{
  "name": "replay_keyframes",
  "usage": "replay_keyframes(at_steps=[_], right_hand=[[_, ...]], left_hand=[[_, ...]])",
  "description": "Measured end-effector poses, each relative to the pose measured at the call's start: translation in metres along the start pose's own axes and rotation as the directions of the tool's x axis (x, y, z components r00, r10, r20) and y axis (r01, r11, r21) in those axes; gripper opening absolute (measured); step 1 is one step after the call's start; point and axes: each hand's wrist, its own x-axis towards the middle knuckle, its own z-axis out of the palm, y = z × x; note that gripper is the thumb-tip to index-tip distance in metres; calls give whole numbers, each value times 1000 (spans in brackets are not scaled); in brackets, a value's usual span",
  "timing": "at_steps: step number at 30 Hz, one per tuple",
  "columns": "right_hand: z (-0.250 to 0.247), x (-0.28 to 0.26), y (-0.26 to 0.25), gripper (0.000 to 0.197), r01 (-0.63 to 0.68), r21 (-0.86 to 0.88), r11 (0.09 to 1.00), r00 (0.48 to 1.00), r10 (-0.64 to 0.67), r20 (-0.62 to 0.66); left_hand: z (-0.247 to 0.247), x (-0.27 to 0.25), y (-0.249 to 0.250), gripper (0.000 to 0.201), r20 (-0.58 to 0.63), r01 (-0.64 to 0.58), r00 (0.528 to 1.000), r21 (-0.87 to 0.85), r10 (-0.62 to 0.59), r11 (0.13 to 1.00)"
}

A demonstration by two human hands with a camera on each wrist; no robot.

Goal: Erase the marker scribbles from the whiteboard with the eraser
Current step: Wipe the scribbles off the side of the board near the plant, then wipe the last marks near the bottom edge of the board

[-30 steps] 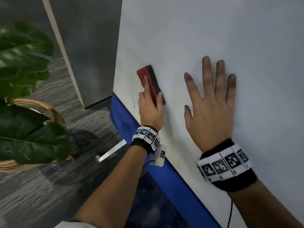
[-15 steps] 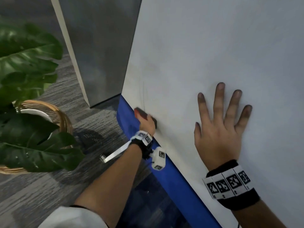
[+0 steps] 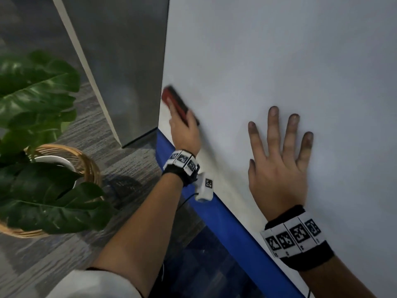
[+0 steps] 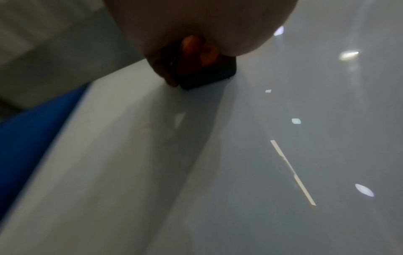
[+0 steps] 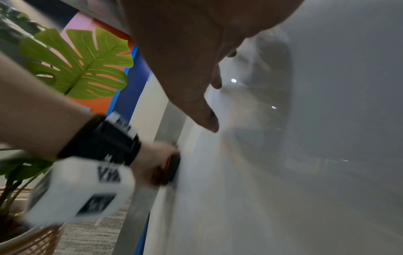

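Left hand [image 3: 185,134] gripping red-backed, dark-felted block eraser [image 3: 176,104] against glossy whiteboard [image 3: 268,61], right hand [image 3: 277,168] pressed flat, fingers [image 3: 274,130] spread wide

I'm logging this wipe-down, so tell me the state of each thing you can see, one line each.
eraser: held in the left hand, felt side against the board, blurred.
left hand: grip curled round the eraser.
right hand: flat on the board, fingers spread.
whiteboard: upright; no clear scribbles visible.
potted plant: upright in a wicker basket on the floor.
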Motion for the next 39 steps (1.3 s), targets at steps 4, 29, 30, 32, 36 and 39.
replay_keyframes(at_steps=[4,29,30,32,36,39], right_hand=[[-3,-7,5,86,59,44,997,996,-62,59],[-289,-278,333,63,-87,981,-175,908,392,150],[-293,-299,346,58,-81,982,-171,860,487,156],[-295,-348,377,52,-90,986,-140,740,653,161],[-284,-450,435,46,-221,974,-48,514,843,158],[-266,-526,471,43,-375,925,-64,313,930,191]], left_hand=[[-6,-44,-113,62,252,505,806,180,-536,844],[39,-513,318,65,574,-551,394,-478,718,684],[47,-540,324,70,595,-558,329,-504,733,660],[66,-597,329,79,639,-555,186,-559,747,616],[101,-687,316,93,745,-600,-73,-564,663,568],[124,-726,285,88,817,-632,-150,-512,556,582]])
